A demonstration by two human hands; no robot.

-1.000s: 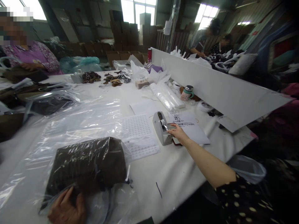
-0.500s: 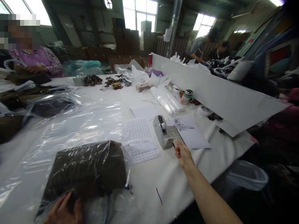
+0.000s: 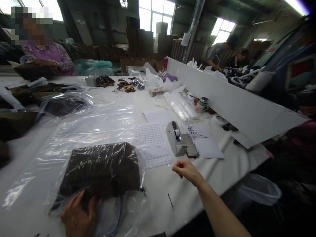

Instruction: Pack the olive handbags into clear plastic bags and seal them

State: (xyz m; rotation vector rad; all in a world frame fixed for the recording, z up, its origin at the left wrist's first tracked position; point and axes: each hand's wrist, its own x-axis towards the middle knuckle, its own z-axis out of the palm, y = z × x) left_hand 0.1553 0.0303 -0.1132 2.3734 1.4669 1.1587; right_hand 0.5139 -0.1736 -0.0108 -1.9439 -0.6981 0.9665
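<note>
While the dark pack (image 3: 98,169) sits in clear plastic (image 3: 86,131) at bottom center of the frame, that plastic's near edge is gripped by the left hand (image 3: 78,212), fingers clamped on it. The right hand (image 3: 187,171) is curled into a loose fist with nothing held, over the white table (image 3: 158,197) and near the tape dispenser (image 3: 174,140). Printed sheets (image 3: 151,140) are lying just beside the pack, and a co-worker's sleeve (image 3: 58,59) can be seen upper left, fwiw.
</note>
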